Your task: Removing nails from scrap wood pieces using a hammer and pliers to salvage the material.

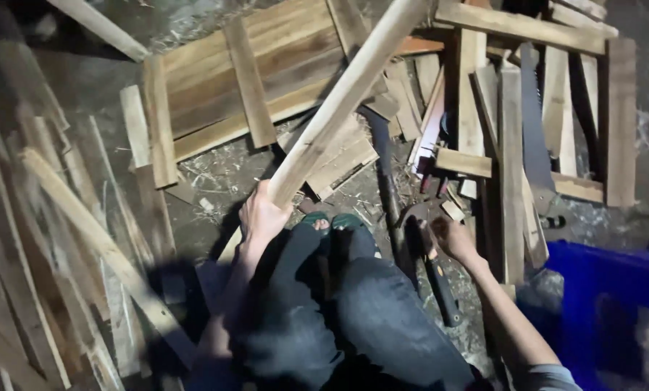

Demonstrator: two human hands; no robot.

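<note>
Your left hand is wrapped around a long wooden plank that slants up over the slatted panel. Right of the plank, your right hand grips a dark-handled hammer near the blue crate.

1 hand saw, 1 hammer, 1 blue crate, 1 slatted wood panel, loose planks too many to count.
</note>
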